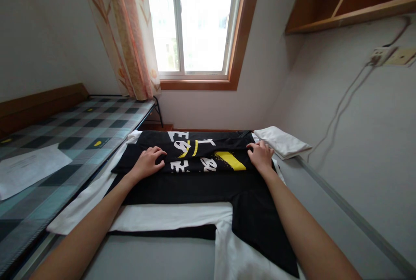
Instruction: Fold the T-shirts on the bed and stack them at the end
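Observation:
A black T-shirt (191, 187) with white lettering and a yellow stripe lies across the table, its far part folded over toward me. Beneath it spreads a white shirt (172, 216), with more black cloth under that. My left hand (151, 161) grips the folded layer left of the lettering, thumb and fingers curled on the fabric. At the fold's right end, my right hand (261, 156) holds the same T-shirt, fingertips bent into the cloth. One black sleeve (263, 223) extends toward me on the right. A folded white cloth (282, 141) sits just beyond my right hand.
The grey table (156, 256) stands against the right wall. To the left is a bed with a checked mattress (107, 117) and a paper sheet (32, 167) on it. A curtain (130, 33), a window (204, 20), a wall shelf (351, 15) and a plugged-in cord (339, 102) surround it.

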`<action>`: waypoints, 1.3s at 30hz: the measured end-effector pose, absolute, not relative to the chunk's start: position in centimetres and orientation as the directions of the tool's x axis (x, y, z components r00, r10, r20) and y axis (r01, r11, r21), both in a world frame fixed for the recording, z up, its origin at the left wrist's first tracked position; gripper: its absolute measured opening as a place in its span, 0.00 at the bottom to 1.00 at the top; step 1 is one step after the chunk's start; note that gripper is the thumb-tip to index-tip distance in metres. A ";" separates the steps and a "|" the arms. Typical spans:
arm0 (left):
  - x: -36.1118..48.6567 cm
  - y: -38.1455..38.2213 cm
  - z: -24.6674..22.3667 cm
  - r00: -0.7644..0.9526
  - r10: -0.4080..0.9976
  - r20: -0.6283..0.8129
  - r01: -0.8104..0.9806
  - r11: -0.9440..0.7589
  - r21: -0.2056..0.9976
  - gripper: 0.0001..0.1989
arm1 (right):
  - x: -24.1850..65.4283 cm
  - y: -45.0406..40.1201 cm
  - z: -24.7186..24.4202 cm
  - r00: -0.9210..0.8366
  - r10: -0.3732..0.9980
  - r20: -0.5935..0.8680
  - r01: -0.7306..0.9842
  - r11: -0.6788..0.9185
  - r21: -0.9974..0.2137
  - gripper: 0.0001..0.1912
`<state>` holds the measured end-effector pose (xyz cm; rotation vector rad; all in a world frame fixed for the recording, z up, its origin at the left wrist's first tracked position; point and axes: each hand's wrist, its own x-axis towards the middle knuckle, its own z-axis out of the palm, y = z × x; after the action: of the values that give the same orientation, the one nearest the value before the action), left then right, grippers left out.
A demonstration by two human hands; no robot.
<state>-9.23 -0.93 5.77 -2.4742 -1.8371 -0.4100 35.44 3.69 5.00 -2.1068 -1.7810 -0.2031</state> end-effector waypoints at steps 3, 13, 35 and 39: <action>-10.9 -1.4 6.4 0.317 0.933 0.172 0.932 -0.340 0.126 0.19 | 35.6 3.4 4.9 0.188 0.892 0.410 0.973 -0.113 -0.201 0.15; -14.3 -1.8 8.1 0.146 0.988 0.056 0.989 -0.145 -0.013 0.26 | 36.1 3.7 4.2 0.205 0.903 0.377 0.932 -0.063 -0.356 0.17; -16.1 -0.5 4.8 -0.068 0.975 0.213 0.965 0.010 0.261 0.33 | 37.4 6.3 3.8 0.253 0.951 0.176 0.835 -0.123 -0.536 0.27; -15.9 -0.2 3.3 -0.118 0.982 0.150 0.987 0.100 0.123 0.34 | 38.0 7.2 3.2 0.235 0.951 0.202 0.819 -0.082 -0.568 0.28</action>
<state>-15.86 -0.21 3.33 -2.0659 -2.3076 -0.3002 37.99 7.18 3.21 -1.9318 -1.6162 0.2936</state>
